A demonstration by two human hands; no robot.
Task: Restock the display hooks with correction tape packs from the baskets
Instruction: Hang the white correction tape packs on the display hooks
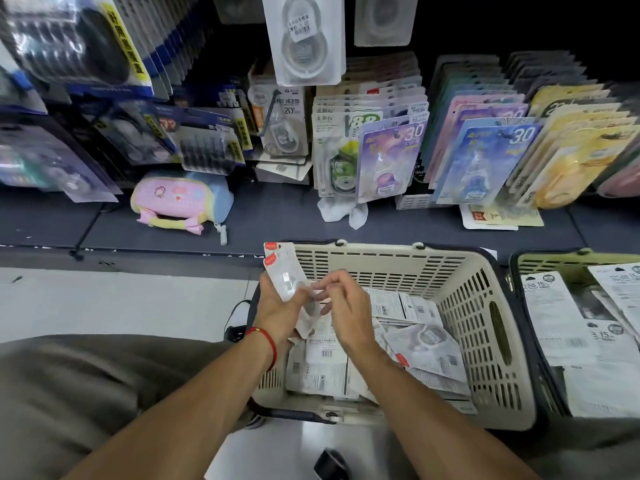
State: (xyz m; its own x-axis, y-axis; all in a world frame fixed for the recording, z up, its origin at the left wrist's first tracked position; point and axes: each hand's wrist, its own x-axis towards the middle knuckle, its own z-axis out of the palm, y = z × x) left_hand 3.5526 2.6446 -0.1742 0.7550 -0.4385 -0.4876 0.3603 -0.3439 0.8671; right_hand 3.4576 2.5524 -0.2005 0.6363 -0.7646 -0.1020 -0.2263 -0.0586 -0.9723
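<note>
Both hands work above the near left part of a cream basket (485, 306) that stands on the floor just before a dark shelf (277, 220). The left hand (277, 313), a red cord (268, 341) round its wrist, grips a small stack of packs (282, 271) fanned upward over the basket's far left corner, red tabs at the top. The right hand (346, 306) is beside it, fingers curled, thumb and forefinger pinching the edge of a clear pack (310, 306) that lies between the two hands. Loose packs (426, 344) fill the basket floor, mostly backs up with barcodes showing. To the right, touching or just beside it, a second basket (540, 261) holds larger white packs (554, 317). On the far shelf stand rows of hung packs (388, 161) in purple, blue and yellow; one clear pack hangs high in the middle (304, 36). A pink pouch (173, 202) lies on the shelf to the left, crumpled white wrap (341, 211) near the middle
</note>
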